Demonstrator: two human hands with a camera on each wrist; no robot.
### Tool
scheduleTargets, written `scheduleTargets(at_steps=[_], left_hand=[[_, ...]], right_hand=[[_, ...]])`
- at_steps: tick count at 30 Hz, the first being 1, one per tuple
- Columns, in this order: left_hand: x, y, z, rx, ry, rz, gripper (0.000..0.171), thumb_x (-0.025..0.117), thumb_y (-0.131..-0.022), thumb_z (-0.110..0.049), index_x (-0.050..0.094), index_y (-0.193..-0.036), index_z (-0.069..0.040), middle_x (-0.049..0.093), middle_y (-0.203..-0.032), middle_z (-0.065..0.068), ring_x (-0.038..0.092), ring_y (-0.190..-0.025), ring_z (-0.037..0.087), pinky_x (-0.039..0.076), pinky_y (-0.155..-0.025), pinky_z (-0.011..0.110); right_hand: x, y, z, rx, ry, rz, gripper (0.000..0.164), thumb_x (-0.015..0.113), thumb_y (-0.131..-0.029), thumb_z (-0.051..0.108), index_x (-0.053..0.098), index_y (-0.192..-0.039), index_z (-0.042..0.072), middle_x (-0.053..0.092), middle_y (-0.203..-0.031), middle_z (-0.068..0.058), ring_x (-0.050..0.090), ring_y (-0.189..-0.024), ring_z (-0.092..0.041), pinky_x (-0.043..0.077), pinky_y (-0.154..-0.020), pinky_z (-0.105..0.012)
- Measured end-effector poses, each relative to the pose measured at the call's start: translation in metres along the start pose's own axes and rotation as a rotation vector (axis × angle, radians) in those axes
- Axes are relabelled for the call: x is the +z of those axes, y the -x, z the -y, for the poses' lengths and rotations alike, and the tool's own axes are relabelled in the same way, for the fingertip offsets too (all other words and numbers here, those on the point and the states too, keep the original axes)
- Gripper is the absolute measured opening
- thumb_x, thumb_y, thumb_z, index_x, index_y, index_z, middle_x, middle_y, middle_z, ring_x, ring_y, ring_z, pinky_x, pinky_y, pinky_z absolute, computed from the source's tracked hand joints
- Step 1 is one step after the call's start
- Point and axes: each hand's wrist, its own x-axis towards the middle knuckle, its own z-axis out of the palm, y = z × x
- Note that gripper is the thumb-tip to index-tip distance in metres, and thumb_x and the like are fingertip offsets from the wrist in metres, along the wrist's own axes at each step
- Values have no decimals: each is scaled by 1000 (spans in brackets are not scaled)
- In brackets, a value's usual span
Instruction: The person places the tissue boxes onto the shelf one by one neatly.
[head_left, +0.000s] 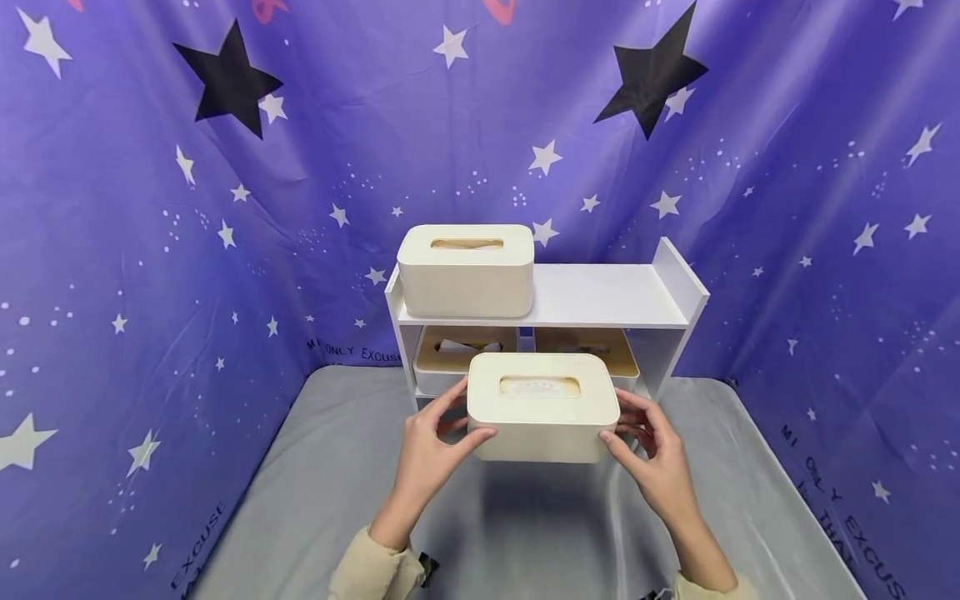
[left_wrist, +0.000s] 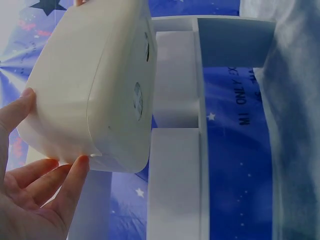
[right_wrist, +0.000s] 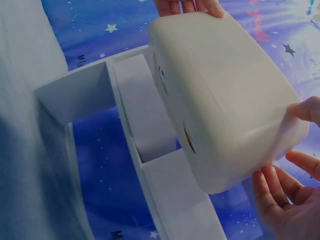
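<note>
Both hands hold a cream tissue box [head_left: 543, 442] between them, raised in front of the white shelf, with its slotted lid facing up. My left hand [head_left: 429, 450] grips the left end, thumb on the front face and fingers along the side. At the opposite end, my right hand [head_left: 656, 458] grips it the same way. From below, the left wrist view shows the held box's underside [left_wrist: 125, 100] with round openings. A second cream tissue box [head_left: 467, 290] stands on the left of the shelf's top board. Tissue shows inside the slots of both boxes.
Behind the held box stands a white two-tier shelf [head_left: 607, 292] with raised side panels. Two white boxes with tan tops, the left one [head_left: 431, 358] and the right one [head_left: 622, 358], sit on its lower tier. Grey cloth [head_left: 345, 467] covers the table; purple star-patterned curtains [head_left: 150, 250] enclose it.
</note>
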Motion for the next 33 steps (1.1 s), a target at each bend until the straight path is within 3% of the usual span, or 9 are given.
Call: scheduleTargets(at_steps=[7,17,26,29,33], left_hand=[[0,-9,-13,13,0,3,72,88,-75,-30,58,-140,-21,68,-131,5,69,-112,21,61,-85,23],[1,-24,-40,123,36,-15,69,87,-76,-28,59,-139,-21,68,-130,2,67,-115,20,61,-84,23],[2,-36,-64,203,-23,-18,71,86,-78,-28,56,-142,-18,68,-128,2,67,-113,15,60,-85,22],[4,-43,-75,246,-39,-8,72,85,-79,-26,55,-143,-14,68,-129,4,67,-112,16,60,-85,23],[7,-52,-87,276,-29,17,74,86,-78,-21,53,-144,-12,67,-129,6,66,-114,17,59,-88,21]], right_hand=[[-7,-6,11,-32,-18,-25,57,68,-81,-18,55,-134,-5,63,-119,12,61,-97,-3,53,-85,-10],[-21,-23,27,-134,-114,-68,57,63,-79,-24,53,-133,-12,63,-126,4,61,-103,-7,51,-89,-9],[-35,-38,38,-237,-190,-68,55,61,-80,-23,52,-134,-12,63,-130,0,61,-105,-7,52,-92,-9],[-40,-45,44,-237,-200,-99,54,61,-81,-22,53,-133,-12,64,-125,-1,61,-103,-8,52,-89,-9],[-49,-55,52,-203,-136,-154,53,61,-82,-20,55,-134,-10,65,-119,1,61,-99,-9,52,-84,-7]])
